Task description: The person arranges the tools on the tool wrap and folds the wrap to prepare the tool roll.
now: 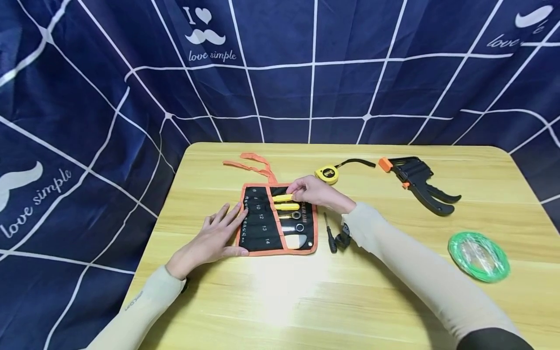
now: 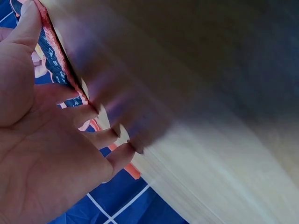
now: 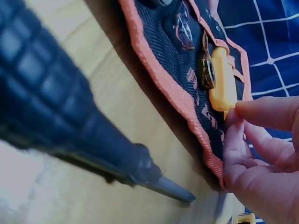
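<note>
A black tool roll with orange edging lies spread on the table, numbers printed beside its pockets. My left hand rests on its left edge, fingers spread and thumb at the lower corner. At the top pocket, my right hand pinches the end of a yellow tool between thumb and fingers; the rest of that tool is tucked in the pocket. Below it sit a second yellow tool, two ring-ended wrenches and a pale, flat-ended tool. The right wrist view shows the pinching fingers close up.
A black screwdriver lies right of the roll, under the right wrist. Behind are a yellow tape measure and the roll's orange ties. Farther right lie a black and orange clamp and a green coil.
</note>
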### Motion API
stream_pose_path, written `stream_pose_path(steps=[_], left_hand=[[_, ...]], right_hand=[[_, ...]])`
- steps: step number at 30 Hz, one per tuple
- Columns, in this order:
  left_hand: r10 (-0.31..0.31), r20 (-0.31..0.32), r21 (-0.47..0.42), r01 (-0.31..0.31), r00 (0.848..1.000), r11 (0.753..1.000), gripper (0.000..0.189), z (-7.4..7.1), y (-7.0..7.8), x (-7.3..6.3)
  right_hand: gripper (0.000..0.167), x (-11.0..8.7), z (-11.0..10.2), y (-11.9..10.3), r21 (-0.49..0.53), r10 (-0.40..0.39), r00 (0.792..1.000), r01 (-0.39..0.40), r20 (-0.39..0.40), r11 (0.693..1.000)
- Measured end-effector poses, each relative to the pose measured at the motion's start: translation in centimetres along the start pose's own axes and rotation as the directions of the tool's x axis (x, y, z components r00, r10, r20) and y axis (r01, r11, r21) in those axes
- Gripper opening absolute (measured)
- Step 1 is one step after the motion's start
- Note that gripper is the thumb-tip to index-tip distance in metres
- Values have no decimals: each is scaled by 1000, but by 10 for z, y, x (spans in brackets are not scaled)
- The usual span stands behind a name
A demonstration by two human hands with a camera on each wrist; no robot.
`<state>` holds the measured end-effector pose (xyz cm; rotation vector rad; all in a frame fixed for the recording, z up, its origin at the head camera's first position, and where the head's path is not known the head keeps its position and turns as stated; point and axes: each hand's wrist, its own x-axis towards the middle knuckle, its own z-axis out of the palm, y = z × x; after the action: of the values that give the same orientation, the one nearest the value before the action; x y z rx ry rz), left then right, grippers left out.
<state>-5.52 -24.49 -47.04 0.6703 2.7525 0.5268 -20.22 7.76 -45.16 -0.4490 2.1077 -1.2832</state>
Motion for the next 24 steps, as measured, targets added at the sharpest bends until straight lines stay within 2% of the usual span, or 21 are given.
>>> stream_pose_path(steps=[11,17,24], left_hand=[[13,-15,5,-13,1000,1000,105,-2,1,1],[16,-16,18,-16,1000,1000,106,-1,3,4],[-8,-28,23,8,1000,1000,107,0,3,1]], right_hand=[[27,-1,-3,4,52,18,1000,-18,3,998],[29,-5,4,2,21,14,995,-12,-95,1000],[27,-12,5,5,114,-17,981,40,-193,993]])
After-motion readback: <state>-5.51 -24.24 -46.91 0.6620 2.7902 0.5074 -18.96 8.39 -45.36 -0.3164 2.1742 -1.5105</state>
